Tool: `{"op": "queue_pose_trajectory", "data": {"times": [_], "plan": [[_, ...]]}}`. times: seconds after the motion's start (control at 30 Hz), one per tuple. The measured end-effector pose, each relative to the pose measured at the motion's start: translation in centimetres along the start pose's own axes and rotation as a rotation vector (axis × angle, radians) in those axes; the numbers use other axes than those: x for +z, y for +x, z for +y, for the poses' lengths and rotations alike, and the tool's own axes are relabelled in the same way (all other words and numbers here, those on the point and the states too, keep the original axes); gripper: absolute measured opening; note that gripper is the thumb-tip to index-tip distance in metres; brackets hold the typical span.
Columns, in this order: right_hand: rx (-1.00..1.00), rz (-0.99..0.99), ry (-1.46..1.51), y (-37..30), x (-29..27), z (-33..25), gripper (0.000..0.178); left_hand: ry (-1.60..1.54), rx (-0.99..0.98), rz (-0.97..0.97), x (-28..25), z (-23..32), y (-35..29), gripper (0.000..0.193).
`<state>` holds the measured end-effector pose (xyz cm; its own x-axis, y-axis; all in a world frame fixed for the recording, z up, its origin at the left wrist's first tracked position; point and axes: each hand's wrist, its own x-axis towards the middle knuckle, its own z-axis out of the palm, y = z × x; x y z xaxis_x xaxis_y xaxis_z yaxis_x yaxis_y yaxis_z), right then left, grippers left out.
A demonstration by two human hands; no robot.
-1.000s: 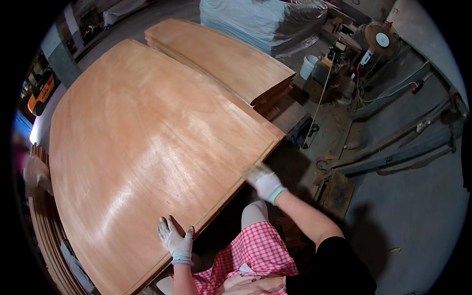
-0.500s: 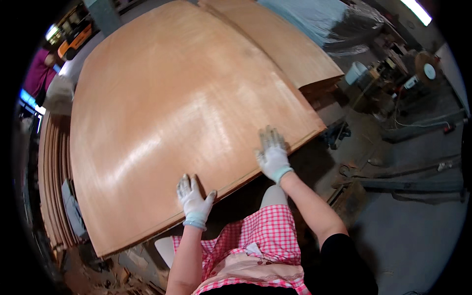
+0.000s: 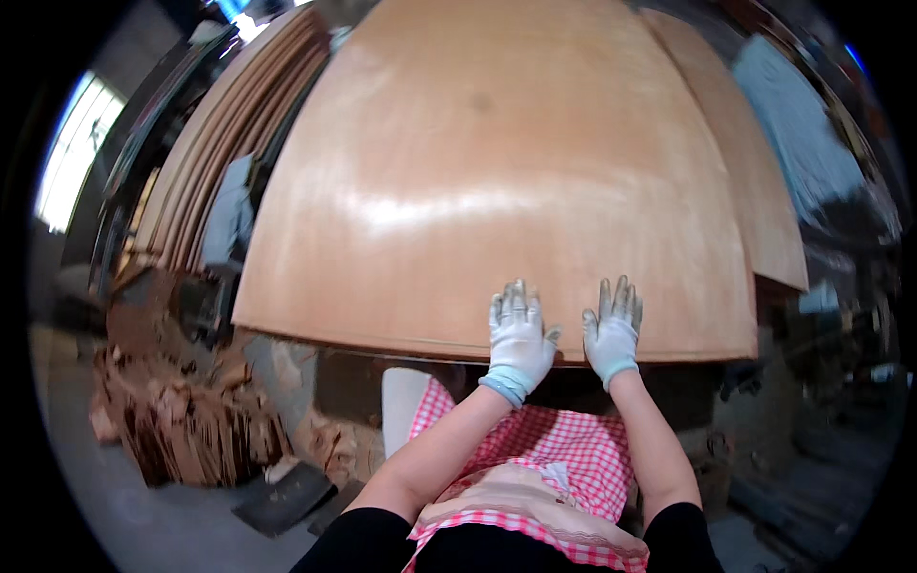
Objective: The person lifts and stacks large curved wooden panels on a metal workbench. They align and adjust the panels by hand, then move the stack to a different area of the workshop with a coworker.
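The floor (image 3: pixel 124 516) is grey and dusty. A heap of brown wood scraps (image 3: pixel 181 430) lies on it at the left, with a dark flat piece (image 3: pixel 287 497) beside it. Thin brown boards (image 3: pixel 220 143) lean in a row at the upper left. Bright daylight comes through a window (image 3: pixel 72 153) on the left.

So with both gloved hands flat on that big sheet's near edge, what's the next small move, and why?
Probably a gentle push forward on the plywood sheet. The left hand and right hand lie open and flat near its near edge, gripping nothing, and that edge overhangs toward the person, so sliding seems likelier than lifting.
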<state>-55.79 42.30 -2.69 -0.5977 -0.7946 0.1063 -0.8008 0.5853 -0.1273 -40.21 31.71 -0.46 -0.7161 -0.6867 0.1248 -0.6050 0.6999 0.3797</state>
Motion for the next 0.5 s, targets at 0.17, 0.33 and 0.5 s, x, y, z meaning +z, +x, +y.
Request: {"op": "queue_pose_trajectory", "data": {"times": [0.17, 0.33, 0.5], "plan": [[-0.088, -0.199, -0.019, 0.1, 1.1, -4.5, 0.068, 0.068, -0.053, -0.093, -1.5, -6.4, -1.4, 0.077], [-0.092, -0.216, -0.095, -0.2, 1.4, -3.2, 0.067, 0.141, -0.205, -0.09, -3.0, -9.6, -2.1, 0.078], [-0.101, -0.191, -0.069, -0.4, 1.2, -2.8, 0.066, 0.342, -0.467, -0.063, -8.4, -18.9, -4.5, 0.077]]}}
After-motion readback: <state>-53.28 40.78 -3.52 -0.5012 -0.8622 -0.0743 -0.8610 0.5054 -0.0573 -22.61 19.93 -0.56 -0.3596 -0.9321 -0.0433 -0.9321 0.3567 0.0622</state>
